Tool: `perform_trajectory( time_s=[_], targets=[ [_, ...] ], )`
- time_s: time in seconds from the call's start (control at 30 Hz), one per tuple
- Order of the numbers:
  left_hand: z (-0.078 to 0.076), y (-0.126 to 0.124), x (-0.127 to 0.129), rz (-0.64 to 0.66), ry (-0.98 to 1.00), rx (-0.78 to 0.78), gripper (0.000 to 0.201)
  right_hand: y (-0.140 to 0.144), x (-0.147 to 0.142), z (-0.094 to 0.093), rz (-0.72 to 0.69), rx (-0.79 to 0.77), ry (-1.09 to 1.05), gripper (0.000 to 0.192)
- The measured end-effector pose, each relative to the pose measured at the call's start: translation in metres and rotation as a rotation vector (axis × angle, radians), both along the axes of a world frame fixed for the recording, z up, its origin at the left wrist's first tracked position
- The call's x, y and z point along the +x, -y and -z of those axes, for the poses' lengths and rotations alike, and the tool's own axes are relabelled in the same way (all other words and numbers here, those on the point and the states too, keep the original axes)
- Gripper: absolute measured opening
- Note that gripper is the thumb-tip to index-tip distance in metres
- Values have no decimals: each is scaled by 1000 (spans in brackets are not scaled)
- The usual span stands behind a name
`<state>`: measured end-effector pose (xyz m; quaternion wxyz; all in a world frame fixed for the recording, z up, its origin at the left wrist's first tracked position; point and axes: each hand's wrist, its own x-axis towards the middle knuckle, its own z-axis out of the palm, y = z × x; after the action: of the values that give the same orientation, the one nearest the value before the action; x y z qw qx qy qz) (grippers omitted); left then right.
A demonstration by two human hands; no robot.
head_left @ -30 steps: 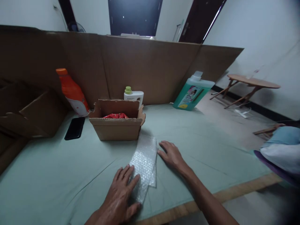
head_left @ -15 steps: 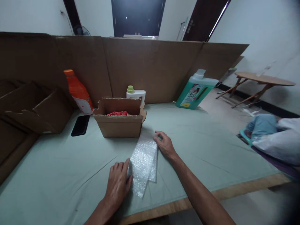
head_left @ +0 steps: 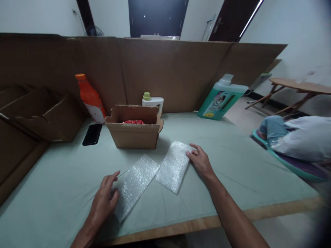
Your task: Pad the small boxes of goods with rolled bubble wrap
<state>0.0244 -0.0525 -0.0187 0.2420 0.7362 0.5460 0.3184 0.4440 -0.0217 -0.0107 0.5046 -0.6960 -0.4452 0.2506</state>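
Two pieces of clear bubble wrap lie apart on the pale green cloth. The left piece of bubble wrap (head_left: 139,179) slants beside my left hand (head_left: 104,196), whose fingers are spread at its left edge with nothing gripped. My right hand (head_left: 201,160) has its thumb and forefinger on the upper right edge of the other bubble wrap piece (head_left: 173,167), closed on it. Just beyond them stands an open cardboard box (head_left: 136,136) with something red (head_left: 133,122) inside, mostly hidden by the front wall.
An orange bottle (head_left: 90,98), a white bottle with a green cap (head_left: 153,101) and a green liquid bottle (head_left: 221,100) stand near the cardboard wall (head_left: 165,72). A phone (head_left: 92,134) and cardboard boxes (head_left: 55,119) are at left. Another person (head_left: 302,137) sits at right.
The two bubble wrap pieces, which overlapped, have come apart. My left hand and one piece went left; my right hand and the other went right. The view shifted slightly.
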Motion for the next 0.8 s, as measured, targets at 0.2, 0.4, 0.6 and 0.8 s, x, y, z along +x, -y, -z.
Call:
perform_trajectory(
  time_s=[0.2,0.4,0.6,0.8],
  targets=[
    [-5,-13,-27,-84,20,-207,59,16,-3,-21,65,94,354,52],
    [-12,-25,-13,-18,-123,-315,69,8,-92,-23,-539,71,773,37],
    [-11,-34,11,4,-143,-361,48,2,-176,-19,-953,69,866,47],
    [-34,-44,-51,-200,203,-256,27,-6,-147,-5,-731,254,814,43]
  ],
)
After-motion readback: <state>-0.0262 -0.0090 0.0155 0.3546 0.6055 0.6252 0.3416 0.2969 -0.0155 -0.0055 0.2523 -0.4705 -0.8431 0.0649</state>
